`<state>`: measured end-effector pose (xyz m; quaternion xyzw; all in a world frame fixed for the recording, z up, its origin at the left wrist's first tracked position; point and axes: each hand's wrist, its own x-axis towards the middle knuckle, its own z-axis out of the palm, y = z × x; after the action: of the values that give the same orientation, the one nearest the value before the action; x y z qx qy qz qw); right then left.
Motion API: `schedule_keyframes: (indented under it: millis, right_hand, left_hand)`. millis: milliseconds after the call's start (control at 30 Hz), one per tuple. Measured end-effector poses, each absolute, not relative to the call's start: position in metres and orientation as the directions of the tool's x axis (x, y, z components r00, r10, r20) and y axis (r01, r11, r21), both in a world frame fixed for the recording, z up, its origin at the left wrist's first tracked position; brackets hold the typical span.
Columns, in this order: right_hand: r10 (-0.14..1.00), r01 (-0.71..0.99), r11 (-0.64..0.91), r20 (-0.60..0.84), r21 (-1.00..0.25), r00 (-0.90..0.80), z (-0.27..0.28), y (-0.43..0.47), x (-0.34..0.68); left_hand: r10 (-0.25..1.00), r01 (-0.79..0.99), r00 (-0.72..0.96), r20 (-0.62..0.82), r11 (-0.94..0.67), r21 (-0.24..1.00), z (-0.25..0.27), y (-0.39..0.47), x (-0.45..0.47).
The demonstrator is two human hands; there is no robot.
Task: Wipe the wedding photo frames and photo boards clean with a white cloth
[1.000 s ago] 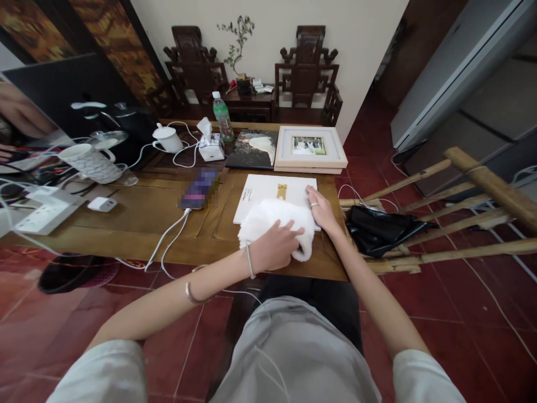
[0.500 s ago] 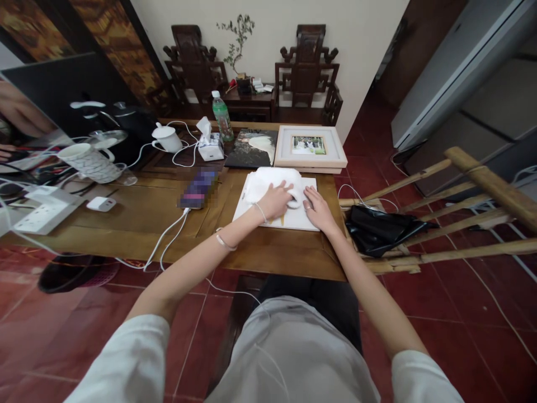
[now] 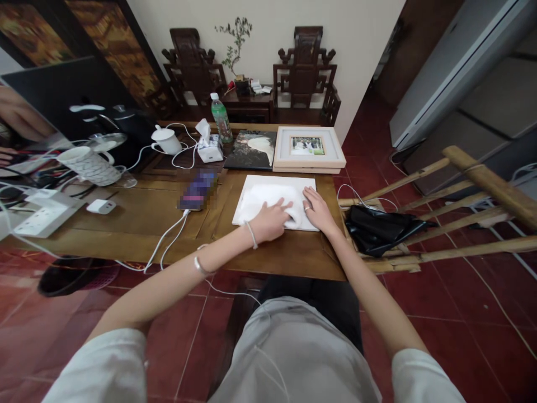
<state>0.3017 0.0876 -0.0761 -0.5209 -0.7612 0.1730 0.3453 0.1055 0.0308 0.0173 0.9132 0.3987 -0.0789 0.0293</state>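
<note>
A thin white panel [image 3: 289, 180] lies flat near the front edge of the wooden table. Spread over most of it is a white cloth [image 3: 260, 196], bunched into a fold at its right end. My left hand [image 3: 272, 220], a bracelet at the wrist, presses down on the cloth with fingers spread. Its fingertips rest by the fold, near the panel's front edge. At the panel's right edge, my right hand [image 3: 318, 208] lies with fingers stretched out, a ring on one of them.
Behind the panel are a framed photo [image 3: 308, 162] and a dark picture [image 3: 243, 154]. A tissue box [image 3: 210, 150], green bottle [image 3: 221, 118], phone [image 3: 198, 190], lidded cup [image 3: 166, 140], mug [image 3: 92, 166] and power strip [image 3: 46, 212] stand leftward. A bamboo chair [image 3: 495, 187] holds a black bag [image 3: 384, 229].
My left hand has drawn the cloth toward me, from the panel's far side to its near edge. The panel's far edge now shows. My right hand stays at the right edge.
</note>
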Motion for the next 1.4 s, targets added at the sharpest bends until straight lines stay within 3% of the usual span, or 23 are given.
schedule_keyframes:
  millis: [233, 467, 600, 1000, 1400]
  right_hand:
    - [0.917, 0.680, 0.387, 0.335, -0.623, -0.215, -0.076, 0.087, 0.302]
    - [0.918, 0.677, 0.386, 0.336, -0.627, -0.212, -0.076, 0.087, 0.301]
    - [0.919, 0.683, 0.383, 0.331, -0.622, -0.214, -0.077, 0.087, 0.302]
    - [0.915, 0.668, 0.393, 0.343, -0.632, -0.214, -0.077, 0.087, 0.303]
    - [0.917, 0.677, 0.387, 0.339, -0.626, -0.211, -0.075, 0.086, 0.301]
  left_hand:
    - [0.763, 0.774, 0.629, -0.145, -0.633, 0.025, 0.004, 0.093, 0.103]
    - [0.760, 0.764, 0.640, -0.116, -0.646, -0.015, 0.008, -0.007, 0.106]
    - [0.707, 0.716, 0.694, -0.135, -0.698, 0.027, 0.010, -0.036, 0.092]
    - [0.831, 0.828, 0.556, 0.000, -0.554, 0.092, -0.016, 0.096, 0.074]
    - [0.708, 0.710, 0.704, -0.053, -0.701, 0.066, -0.008, -0.020, 0.053]
